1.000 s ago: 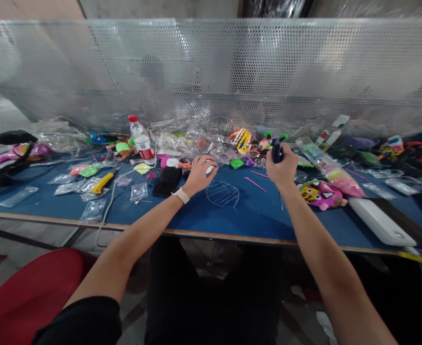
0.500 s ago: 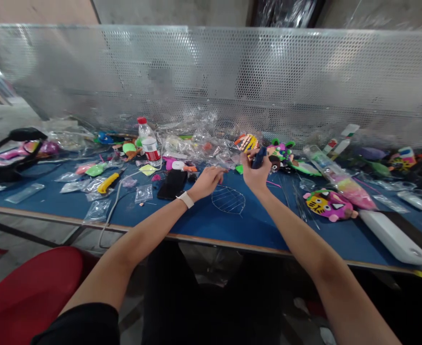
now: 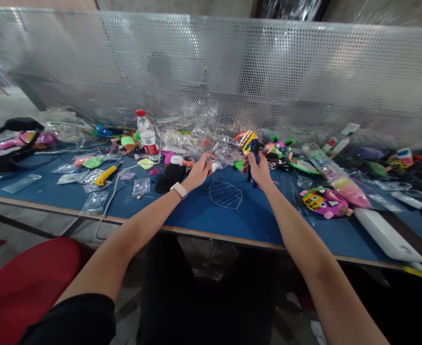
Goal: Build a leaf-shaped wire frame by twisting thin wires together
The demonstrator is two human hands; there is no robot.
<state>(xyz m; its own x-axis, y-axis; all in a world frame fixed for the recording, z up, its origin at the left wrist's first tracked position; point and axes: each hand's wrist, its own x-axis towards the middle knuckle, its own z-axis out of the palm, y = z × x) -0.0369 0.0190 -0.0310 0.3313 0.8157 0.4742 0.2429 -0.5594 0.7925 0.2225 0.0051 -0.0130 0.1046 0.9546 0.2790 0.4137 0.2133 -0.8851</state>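
My left hand (image 3: 201, 171), with a white band at the wrist, hovers over the blue table (image 3: 185, 218). Its fingers are curled together near a small white thing (image 3: 216, 166); I cannot make out what is in them. My right hand (image 3: 259, 170) is wrapped round a dark blue hand tool (image 3: 254, 148), held upright, with two narrow ends showing below the fingers. Its exact kind is partly hidden. Between and nearer than both hands lies a leaf-shaped wire frame (image 3: 226, 195) with thin crossing strands, touched by neither hand.
A black phone-like object (image 3: 169, 178), a yellow cutter (image 3: 106, 176) and a red-capped bottle (image 3: 148, 139) lie or stand to the left. Colourful clay-like figures (image 3: 326, 202) and a white case (image 3: 387, 235) are at the right. A perforated metal panel (image 3: 211, 67) closes the back.
My right hand has turned the dark blue tool so its ends point downward. My left hand has lifted slightly away and curled its fingers. The whole view has shifted a little.
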